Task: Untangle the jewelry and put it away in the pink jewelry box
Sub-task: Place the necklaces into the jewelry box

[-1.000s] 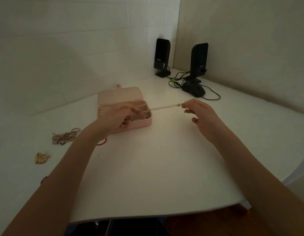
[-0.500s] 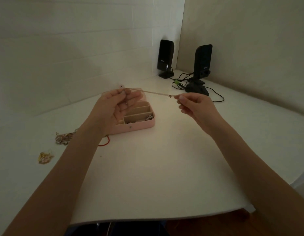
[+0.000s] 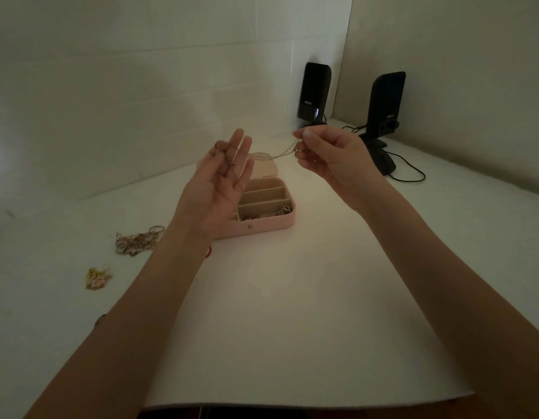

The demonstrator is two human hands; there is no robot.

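Surface: a white matte surface (image 3: 292,313) is carrying everything, its near edge curving.
Loose jewelry: a small gold piece (image 3: 97,278) is lying at the near left; just beyond it a tangled heap of rings and chains (image 3: 138,241) is resting, metallic and mixed in colour.
Jewelry box: the pink jewelry box (image 3: 262,226) is sitting open past the heap, rounded at the corners, with beige dividers; ringed pieces are lying in its nearest compartment.
Left hand: the left hand (image 3: 221,182) is hovering palm-up above the box with fingers straight, part of the chain draping across them, possibly looped round one finger.
Chain: a thin gold chain (image 3: 277,154) is sagging between both hands.
Right hand: the right hand (image 3: 331,155) is pinching the chain's other end.
Background: two black speakers (image 3: 315,92) with cables are standing in the corner.
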